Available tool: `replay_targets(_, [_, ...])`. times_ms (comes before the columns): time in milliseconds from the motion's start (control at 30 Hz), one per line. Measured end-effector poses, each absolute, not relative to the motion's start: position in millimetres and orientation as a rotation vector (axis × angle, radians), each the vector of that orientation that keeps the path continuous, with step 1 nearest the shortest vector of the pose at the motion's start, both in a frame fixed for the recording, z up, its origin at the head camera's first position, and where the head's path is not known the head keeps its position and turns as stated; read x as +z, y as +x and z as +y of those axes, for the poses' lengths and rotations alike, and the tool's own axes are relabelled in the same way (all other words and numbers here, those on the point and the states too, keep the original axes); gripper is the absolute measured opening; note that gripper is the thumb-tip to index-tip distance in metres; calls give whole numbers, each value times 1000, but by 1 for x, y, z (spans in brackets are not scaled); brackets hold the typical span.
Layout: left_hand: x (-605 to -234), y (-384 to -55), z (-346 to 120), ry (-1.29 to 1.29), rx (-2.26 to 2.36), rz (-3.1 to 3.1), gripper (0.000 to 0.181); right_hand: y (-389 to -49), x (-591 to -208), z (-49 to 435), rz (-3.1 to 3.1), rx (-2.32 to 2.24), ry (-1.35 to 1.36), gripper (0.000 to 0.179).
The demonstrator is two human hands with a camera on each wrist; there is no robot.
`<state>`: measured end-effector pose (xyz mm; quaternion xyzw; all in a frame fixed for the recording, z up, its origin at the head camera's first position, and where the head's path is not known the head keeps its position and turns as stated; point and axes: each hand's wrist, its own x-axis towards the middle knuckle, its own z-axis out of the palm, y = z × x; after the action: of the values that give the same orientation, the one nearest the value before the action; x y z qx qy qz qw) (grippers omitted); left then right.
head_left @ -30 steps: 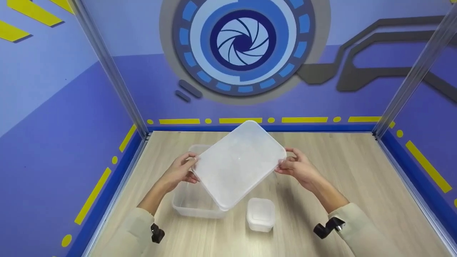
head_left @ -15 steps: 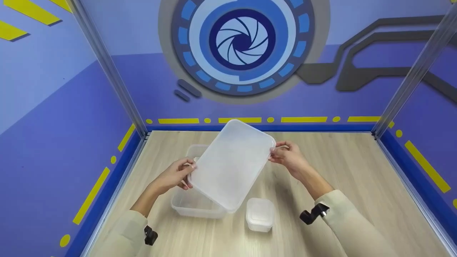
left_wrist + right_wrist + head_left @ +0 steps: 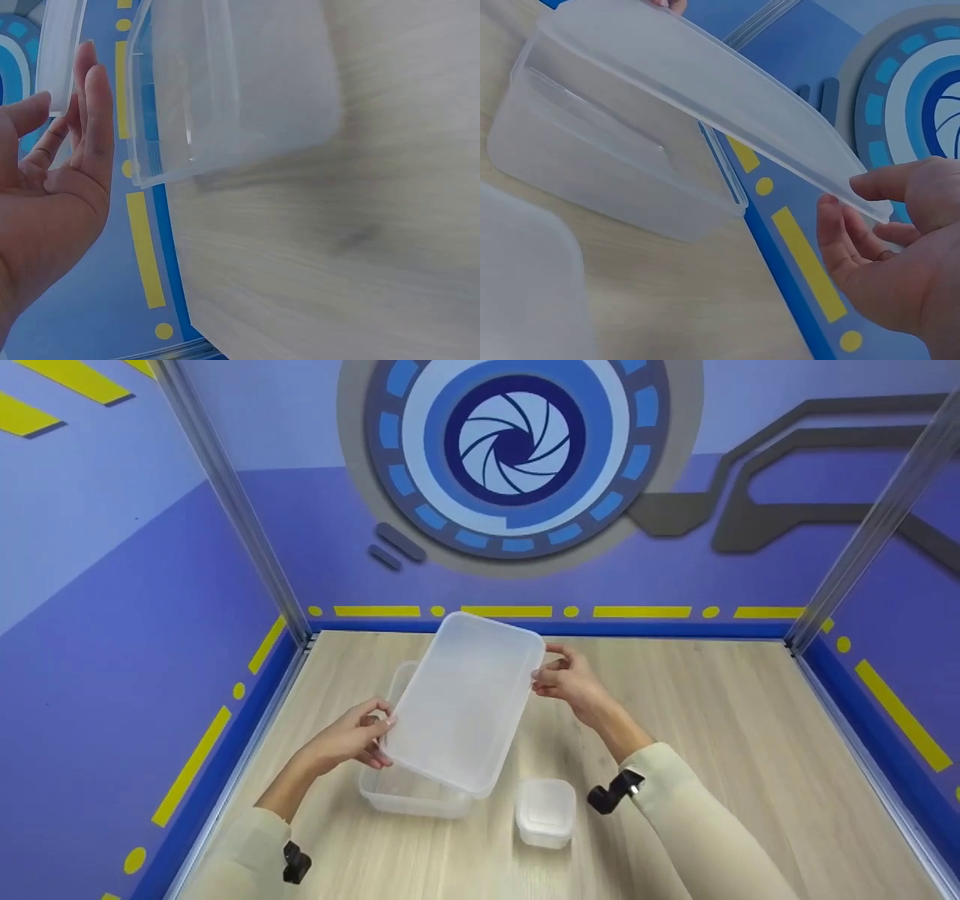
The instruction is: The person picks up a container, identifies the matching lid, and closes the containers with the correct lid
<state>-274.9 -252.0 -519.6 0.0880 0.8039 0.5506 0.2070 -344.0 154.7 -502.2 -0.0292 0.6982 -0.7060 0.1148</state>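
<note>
Both hands hold a large translucent rectangular lid (image 3: 465, 705), tilted above a clear rectangular container (image 3: 420, 802) that stands on the table. My left hand (image 3: 349, 739) pinches the lid's left edge, thumb on top and fingers beneath. At the far right corner, my right hand (image 3: 574, 679) pinches the rim between thumb and fingers, as the right wrist view also shows of the lid (image 3: 697, 82). Much of the container's opening is hidden under the lid in the head view; the right wrist view shows the container (image 3: 592, 157) with a gap below the lid.
A small square translucent container (image 3: 546, 814) stands to the right of the large one, near the right sleeve. Blue printed walls (image 3: 187, 585) enclose the wooden table (image 3: 712, 750) at the back and both sides, with metal posts at the corners.
Both hands have carried the lid leftward, turning it so its long sides run closer to front-to-back. It now covers more of the large container in the head view. The containers stay put.
</note>
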Motion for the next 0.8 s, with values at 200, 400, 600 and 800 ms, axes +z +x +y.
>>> replay_targets(200, [-524, -270, -254, 201, 1508, 2315, 22, -350, -514, 133, 2058, -2141, -57, 60])
replay_targets(400, [-529, -270, -249, 174, 1413, 2455, 16, -351, -527, 116, 2189, -2164, 29, 48])
replay_targets(600, [-529, -264, -249, 114, 1299, 2603, 12, -347, -533, 99, 2216, -2073, -52, 68])
replay_targets(800, [-526, -253, -255, 49, 1264, 2639, 11, -341, -537, 84, 2255, -1972, -128, 74])
